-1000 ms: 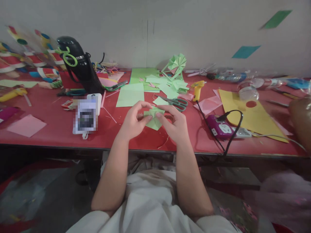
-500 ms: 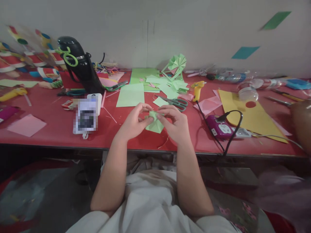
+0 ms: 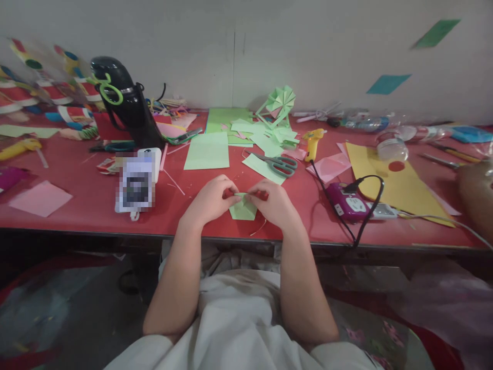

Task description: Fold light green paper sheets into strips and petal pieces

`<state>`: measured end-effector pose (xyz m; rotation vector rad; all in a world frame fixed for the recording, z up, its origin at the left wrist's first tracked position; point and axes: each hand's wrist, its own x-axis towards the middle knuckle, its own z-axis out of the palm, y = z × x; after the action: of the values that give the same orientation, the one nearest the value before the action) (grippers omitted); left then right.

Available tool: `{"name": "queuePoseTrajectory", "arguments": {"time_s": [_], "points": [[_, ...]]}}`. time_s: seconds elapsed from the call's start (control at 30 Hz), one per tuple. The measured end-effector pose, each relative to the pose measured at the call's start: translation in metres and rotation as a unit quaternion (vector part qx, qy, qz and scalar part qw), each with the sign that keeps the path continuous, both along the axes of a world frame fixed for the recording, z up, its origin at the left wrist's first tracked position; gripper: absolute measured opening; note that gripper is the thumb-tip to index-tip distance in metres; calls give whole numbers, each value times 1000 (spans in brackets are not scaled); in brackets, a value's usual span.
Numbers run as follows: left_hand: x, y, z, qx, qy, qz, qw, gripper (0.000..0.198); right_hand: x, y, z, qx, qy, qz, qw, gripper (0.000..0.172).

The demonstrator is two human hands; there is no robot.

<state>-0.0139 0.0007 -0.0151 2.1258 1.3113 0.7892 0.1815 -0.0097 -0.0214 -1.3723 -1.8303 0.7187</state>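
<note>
Both hands meet over the near edge of the red counter (image 3: 77,180). The left hand (image 3: 210,198) and right hand (image 3: 274,201) pinch the top edge of a small folded light-green paper piece (image 3: 242,209) between thumbs and fingers. Grey-handled scissors (image 3: 279,163) lie just beyond on a green paper sheet (image 3: 259,167).

Red table (image 3: 77,205) against a pale wall (image 3: 308,51); floor (image 3: 103,288) below seems grey.

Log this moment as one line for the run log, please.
left hand: pinches folded paper | right hand: pinches same paper | paper: by table near edge | behind: scissors
</note>
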Motion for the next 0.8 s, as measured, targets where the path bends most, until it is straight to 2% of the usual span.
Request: {"name": "queuePoseTrajectory", "arguments": {"time_s": [0.13,0.27,0.47,0.67,0.8], "points": [[1,-1,2,-16,23,-10,1000,15,3,-2,0,-35,3,41,999,9],[2,-1,2,-37,4,-14,999,14,3,-1,-1,-39,12,59,997,12],[0,-4,1,-21,-7,-19,1000,14,4,0,-1,-26,-6,70,997,10],[-4,0,3,-10,28,-77,997,12,7,13,6,-34,-62,125,990,8],[-6,4,4,-7,68,-100,993,18,5,21,9,-42,-83,154,984,8]]}}
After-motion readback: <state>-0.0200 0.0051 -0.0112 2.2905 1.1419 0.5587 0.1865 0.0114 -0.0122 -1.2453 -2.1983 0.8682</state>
